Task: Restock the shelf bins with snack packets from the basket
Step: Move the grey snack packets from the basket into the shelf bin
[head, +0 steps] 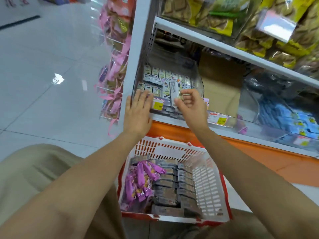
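Hanging at the far left of the shelf, pink bags (115,66) line a side rack above the pale floor (43,75). Right of them the left hand (138,109) lies flat against the front of a clear bin (197,78), its grip wide, fingers straight and holding nothing, just left of a yellow price tag (158,105). Rows of pale packets (165,76) fill the bin. Over its front edge the right hand (191,104) pinches one packet (173,90) between thumb and fingertips, the packet standing on end. Near the person, below both forearms, sits the basket (165,149): purple packets (138,180) heaped at its left, grey packets (172,187) stacked in rows at its middle and right. Further right on the shelf stand a cardboard box (221,83) and then blue packets (284,118).
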### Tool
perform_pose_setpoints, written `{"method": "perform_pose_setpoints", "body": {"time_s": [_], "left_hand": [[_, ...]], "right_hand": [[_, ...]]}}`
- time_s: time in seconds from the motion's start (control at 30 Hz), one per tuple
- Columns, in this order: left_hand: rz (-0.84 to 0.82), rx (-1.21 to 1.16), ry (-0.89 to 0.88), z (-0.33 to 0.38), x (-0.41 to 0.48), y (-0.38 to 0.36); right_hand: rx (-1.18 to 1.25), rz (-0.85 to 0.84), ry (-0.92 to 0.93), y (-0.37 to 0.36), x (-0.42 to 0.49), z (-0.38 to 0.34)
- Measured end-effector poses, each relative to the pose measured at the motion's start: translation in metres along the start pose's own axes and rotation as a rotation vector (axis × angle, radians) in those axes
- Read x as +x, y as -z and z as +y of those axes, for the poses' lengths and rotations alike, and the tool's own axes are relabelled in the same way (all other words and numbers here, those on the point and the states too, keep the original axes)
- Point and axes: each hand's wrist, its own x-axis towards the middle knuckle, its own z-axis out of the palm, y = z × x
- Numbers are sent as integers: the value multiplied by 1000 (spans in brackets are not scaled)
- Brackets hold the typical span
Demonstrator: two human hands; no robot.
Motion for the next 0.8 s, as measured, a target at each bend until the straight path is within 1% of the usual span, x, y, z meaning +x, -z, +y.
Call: {"method": "perform_pose_setpoints", "body": {"time_s": [0.13,0.23,0.3,0.5,0.63,0.8], "left_hand": [[-31,47,-34,-8,0,-2],[-32,68,-67,-15,1,-6],[-22,46,-86,-21,2,-10],[115,-28,-114,-27,4,-25],[148,-7,-129,-30,5,-30],[119,18,-136,-30,4,-25]], "right_hand": [[-123,-11,-64,-26,42,-6],[-242,-42,-71,-46,59,-1],[-334,-32,-59,-57,67,-1],[-532,-81,-69,-76,86,2],[-571,-137,-107,-80,87,5],[-511,-167,-112,-72,86,3]]}}
